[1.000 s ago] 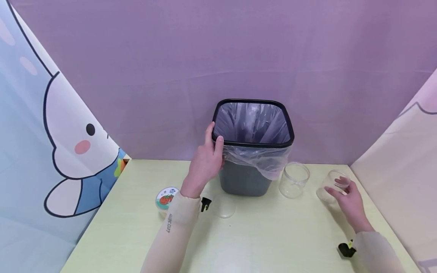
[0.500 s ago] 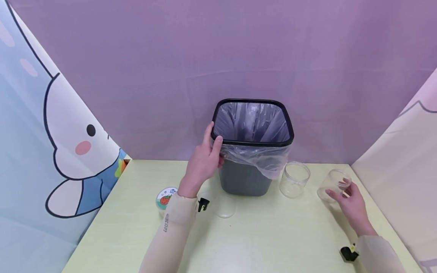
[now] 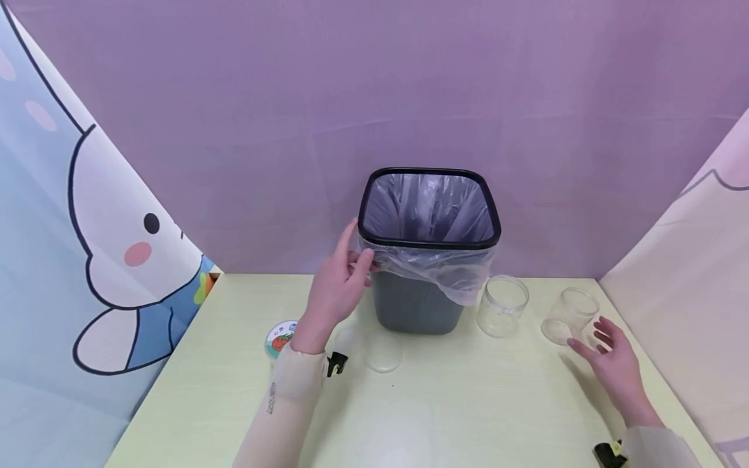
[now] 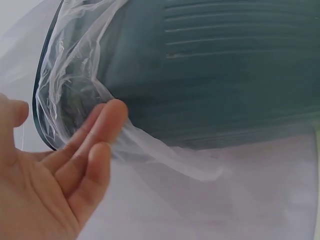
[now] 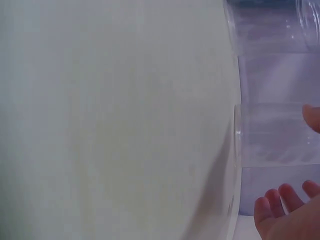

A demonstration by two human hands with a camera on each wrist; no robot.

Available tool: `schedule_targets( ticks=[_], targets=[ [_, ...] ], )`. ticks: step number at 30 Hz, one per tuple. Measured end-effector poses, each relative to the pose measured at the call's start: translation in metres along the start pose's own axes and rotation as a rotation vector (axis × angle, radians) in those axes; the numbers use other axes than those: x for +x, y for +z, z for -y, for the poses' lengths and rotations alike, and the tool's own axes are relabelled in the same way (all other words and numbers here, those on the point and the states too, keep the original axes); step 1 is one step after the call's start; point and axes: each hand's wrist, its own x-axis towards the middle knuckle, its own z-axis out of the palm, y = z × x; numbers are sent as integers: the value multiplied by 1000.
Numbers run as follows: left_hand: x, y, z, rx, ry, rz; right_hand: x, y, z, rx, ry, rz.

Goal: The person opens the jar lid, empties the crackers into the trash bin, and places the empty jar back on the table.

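A grey trash bin with a black rim and a clear plastic bag liner stands upright at the back of the table. My left hand is at the bin's left side, fingers loosely bent and thumb apart from the rim. In the left wrist view, its fingertips overlap the folded-down bag edge. At the right, a clear jar stands upright without a lid. Beside it is my right hand, fingers spread and holding nothing. The right wrist view shows the jar between thumb and fingers, with a gap.
Another clear jar stands between the bin and the right jar. Two clear round discs lie in front of the bin. A tub with a tomato-printed lid is partly hidden behind my left forearm. Purple cloth hangs behind the table.
My right hand has let go of the right jar and drawn back toward the lower right. My left hand has loosened from the bin's rim and shifted slightly down and left.
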Motion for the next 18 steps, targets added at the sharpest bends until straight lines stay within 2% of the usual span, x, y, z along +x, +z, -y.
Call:
schedule_targets(
  ticks=[6,10,13,18],
  targets=[
    [-16,-3,12,-41,104,-33,-15,2,1,-21,-11,-56],
    [-32,-7,21,-19,154,-78,-25,4,3,-34,-16,-78],
    [-46,-12,31,9,149,-108,-32,6,4,-37,-20,-81],
    [-68,-23,49,103,96,-127,-43,10,6,-34,-13,-62]
  ],
)
